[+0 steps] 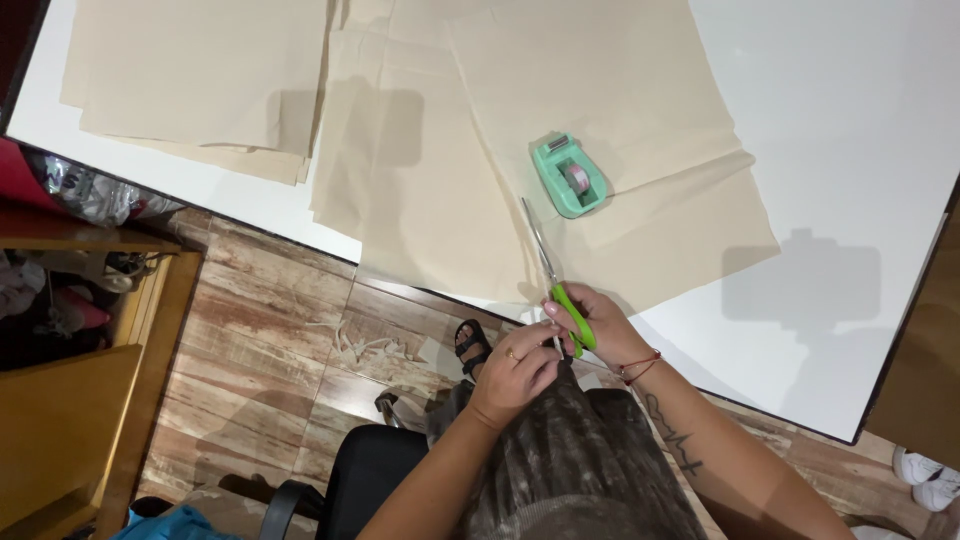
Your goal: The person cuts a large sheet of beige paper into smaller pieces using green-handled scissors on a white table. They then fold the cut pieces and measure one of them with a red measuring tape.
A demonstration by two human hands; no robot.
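My right hand grips the green handles of a pair of scissors, whose blades point away from me into a beige sheet of fabric lying on the white table. My left hand, with a ring on one finger, is closed at the near edge of the fabric just below the scissors' handles; whether it pinches the cloth is hard to tell. A mint-green tape dispenser rests on the fabric just beyond the blade tips.
More beige fabric pieces lie stacked at the table's far left. Below the table edge are a wood-pattern floor, my sandalled foot, a black chair, and wooden shelving on the left. White shoes show at bottom right.
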